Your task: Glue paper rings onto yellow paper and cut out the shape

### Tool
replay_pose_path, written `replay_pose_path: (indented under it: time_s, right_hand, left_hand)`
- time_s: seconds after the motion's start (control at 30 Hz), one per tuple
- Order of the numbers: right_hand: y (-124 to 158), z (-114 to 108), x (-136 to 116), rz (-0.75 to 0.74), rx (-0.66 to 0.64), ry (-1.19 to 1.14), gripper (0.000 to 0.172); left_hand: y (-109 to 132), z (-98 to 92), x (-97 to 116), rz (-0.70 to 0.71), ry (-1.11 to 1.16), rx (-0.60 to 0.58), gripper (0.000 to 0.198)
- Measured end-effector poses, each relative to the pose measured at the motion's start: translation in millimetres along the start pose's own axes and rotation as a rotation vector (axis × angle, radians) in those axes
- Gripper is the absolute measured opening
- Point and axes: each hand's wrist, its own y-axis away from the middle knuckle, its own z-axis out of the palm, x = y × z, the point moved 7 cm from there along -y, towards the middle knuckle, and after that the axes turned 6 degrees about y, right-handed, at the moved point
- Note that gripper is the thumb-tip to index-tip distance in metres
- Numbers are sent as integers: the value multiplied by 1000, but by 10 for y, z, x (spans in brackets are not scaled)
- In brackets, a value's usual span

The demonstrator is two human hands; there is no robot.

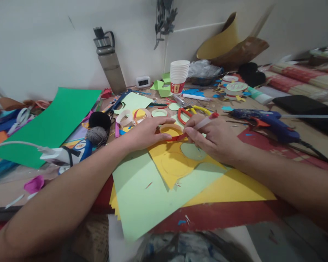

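My left hand [149, 134] grips the left side of a paper ring [171, 128], pale inside with a red outer band, between thumb and fingers. The ring lies on a piece of yellow paper [177, 163] that has faint circle outlines drawn on it and a round cut-out. In my right hand [210, 138] is a white marker [203, 123] with a red end, its lower end by the ring's right edge; the tip is hidden by my fingers. Underneath lie a light green sheet [153, 203] and a larger yellow sheet [235, 189].
Behind my hands are red-handled scissors [183, 115], stacked paper cups [179, 78] and a water bottle [109, 62]. A blue glue gun [265, 122] lies to the right, near a black phone-like slab [308, 111]. Leftward are a green sheet [51, 123] and a white plug [56, 155].
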Motion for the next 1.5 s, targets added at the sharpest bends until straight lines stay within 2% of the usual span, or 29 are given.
replay_pose_path:
  time_s: [0.3,0.57,1.03,1.37,1.5]
  right_hand:
    - [4,64,-45,8,-44,46,27]
    - [13,34,-69,-48,7,46,26]
    - [24,34,-85,-44,17,39,28]
    - [1,147,-123,-63,-57,6,29]
    - [-15,190,-123,-56,-87,24,30]
  left_hand:
    - [3,3,7,0,17,12,51]
    - [1,9,-22,9,40,16,52]
    - [-3,-47,57,44,86,-33,52]
    - [-8,-32,66,9,73,-22,50]
    - [-1,-28,80,50,52,-28,47]
